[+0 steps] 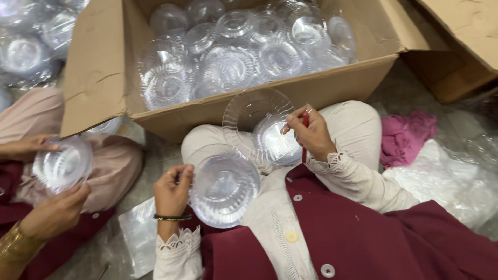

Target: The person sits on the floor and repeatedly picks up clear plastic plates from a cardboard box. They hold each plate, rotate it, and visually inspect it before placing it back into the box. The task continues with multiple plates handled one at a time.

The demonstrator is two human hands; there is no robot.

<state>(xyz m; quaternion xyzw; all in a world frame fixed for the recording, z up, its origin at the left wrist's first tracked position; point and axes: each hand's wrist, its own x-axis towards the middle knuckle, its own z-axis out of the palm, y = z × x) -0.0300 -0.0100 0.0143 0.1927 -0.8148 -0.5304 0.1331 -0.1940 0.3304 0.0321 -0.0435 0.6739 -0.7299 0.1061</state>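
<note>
The person sits cross-legged on a grey floor [150,155] strewn with clear plastic wrap, facing an open cardboard box [98,67] packed with clear plastic bowls; a pink cloth [404,136] lies to the right. The left hand [173,191], wrist bent upward with a dark bangle on it, has its fingers [182,173] closed on the rim of a stack of clear bowls [224,186] resting over the lap. The right hand [311,135], raised above the knee, pinches a thin red tool [305,124] between closed fingers and touches a clear plate [254,116] and the smaller bowl [277,142] in front of it. At the left, another person's hands [54,210] cradle a further clear bowl [62,165].
</note>
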